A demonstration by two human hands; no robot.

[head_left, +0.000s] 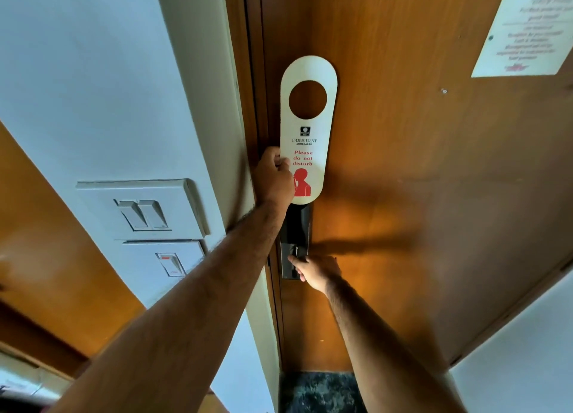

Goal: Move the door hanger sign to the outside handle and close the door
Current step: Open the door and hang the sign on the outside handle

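A cream door hanger sign [310, 71] with a round hole and red "Please do not disturb" print is held upright in front of the brown wooden door [434, 195]. My left hand [273, 177] grips the sign's lower left edge. Below it is the dark lock plate [296, 226] on the door. My right hand [316, 271] rests on the lock plate's lower part, fingers around the handle, which the hand mostly hides. The door sits shut against its frame.
A white wall [93, 87] at left carries a double switch plate [142, 212] and a single switch [170, 263]. A white printed notice [524, 34] is fixed to the door at upper right. Dark patterned carpet [319, 391] lies at the door's foot.
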